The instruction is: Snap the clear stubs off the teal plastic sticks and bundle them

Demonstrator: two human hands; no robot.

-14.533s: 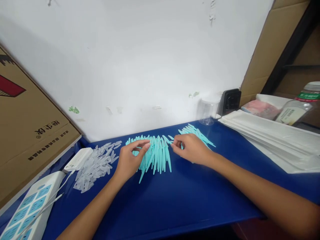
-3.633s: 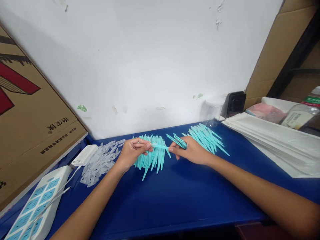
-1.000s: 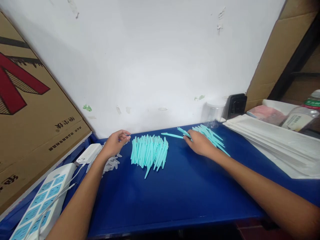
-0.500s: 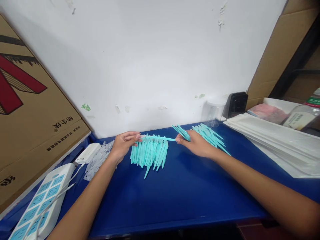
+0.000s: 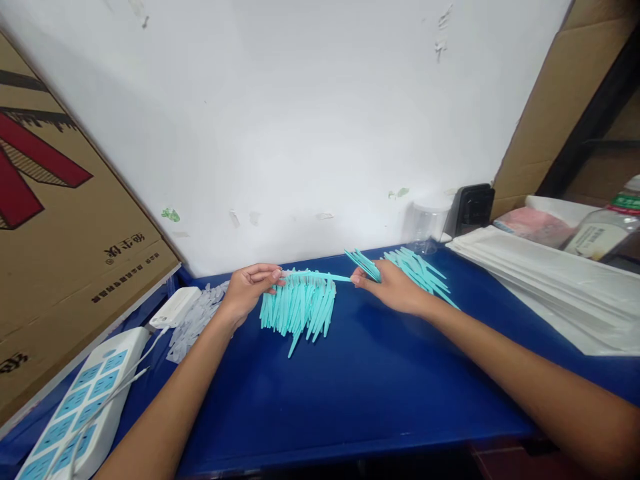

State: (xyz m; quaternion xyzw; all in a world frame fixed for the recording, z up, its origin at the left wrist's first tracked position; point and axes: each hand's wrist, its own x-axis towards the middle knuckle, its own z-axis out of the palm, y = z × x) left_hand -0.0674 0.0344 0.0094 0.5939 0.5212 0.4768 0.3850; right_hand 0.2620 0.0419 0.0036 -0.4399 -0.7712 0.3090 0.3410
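Between my two hands a slim turquoise eyebrow razor (image 5: 320, 275) is held almost level. My left hand (image 5: 249, 287) pinches its pale tip, where a small translucent cap seems to sit, partly hidden by the fingers. My right hand (image 5: 393, 287) grips the handle end between thumb and finger. The same hand also carries a fanned bunch of turquoise razors (image 5: 364, 264). Under the held razor lies a row of turquoise razors (image 5: 300, 307), pale ends toward the wall. Behind my right hand is another pile of razors (image 5: 420, 270). Translucent caps (image 5: 195, 323) lie heaped beside my left forearm.
A white power strip (image 5: 90, 407) with cables and a white adapter (image 5: 175, 307) occupy the left side. A cardboard box (image 5: 65, 267) leans there. On the right are white plastic bags (image 5: 550, 287), a bottle (image 5: 605, 230) and a clear jar (image 5: 427, 227). A white wall (image 5: 300, 133) backs the blue table (image 5: 350, 400).
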